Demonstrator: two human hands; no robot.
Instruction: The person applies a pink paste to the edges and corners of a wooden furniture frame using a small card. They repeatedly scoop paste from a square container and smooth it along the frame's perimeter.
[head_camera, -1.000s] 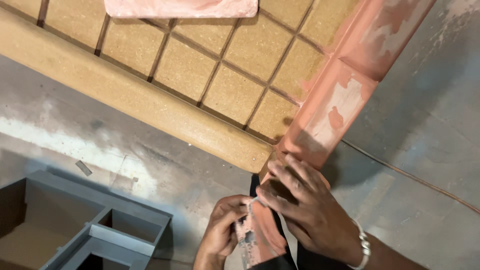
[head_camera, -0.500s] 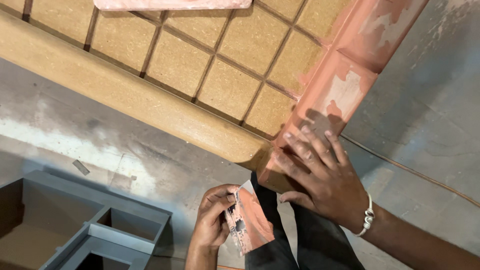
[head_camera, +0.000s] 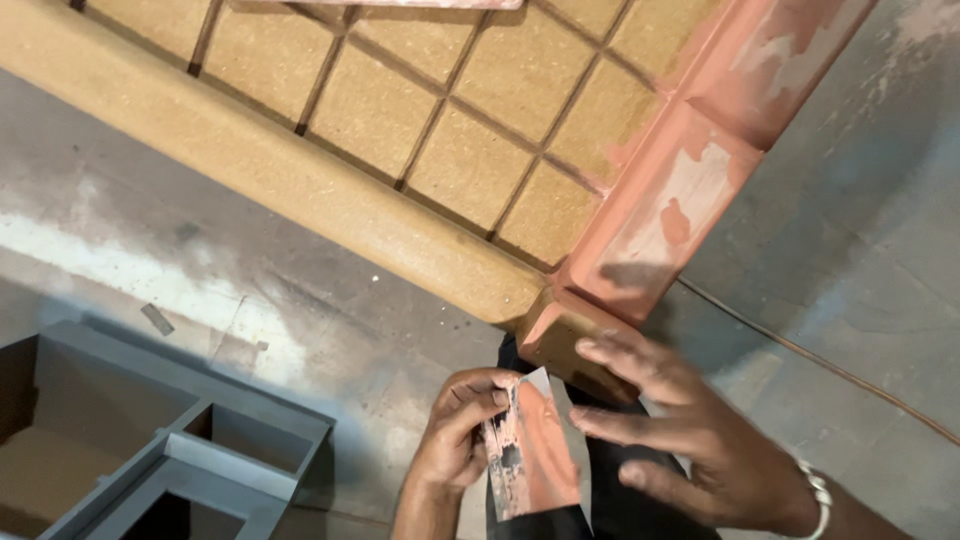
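Your left hand (head_camera: 455, 430) is closed around a small flat scraper blade (head_camera: 535, 450), its face smeared with pinkish-red filler, held low in the view just below the corner of a large wooden panel (head_camera: 300, 180). Your right hand (head_camera: 700, 440) is open, fingers spread, empty, hovering just beside the blade and close under the panel's corner; a pale bracelet (head_camera: 818, 490) sits at that wrist. The panel is tan board cut with a grid of dark grooves. Its right edge (head_camera: 690, 200) is coated in the same pinkish filler, patchy, with pale bare spots, and the coating reaches down to the corner. The long near edge is uncoated. A grey compartmented box (head_camera: 170, 450) stands on the concrete floor (head_camera: 330, 330) at lower left, well apart. A thin cord (head_camera: 820, 360) runs across the floor at right.

You seem to be between strokes of filling the edge. The next move likely calls for laying the blade flat against the corner and drawing it evenly.
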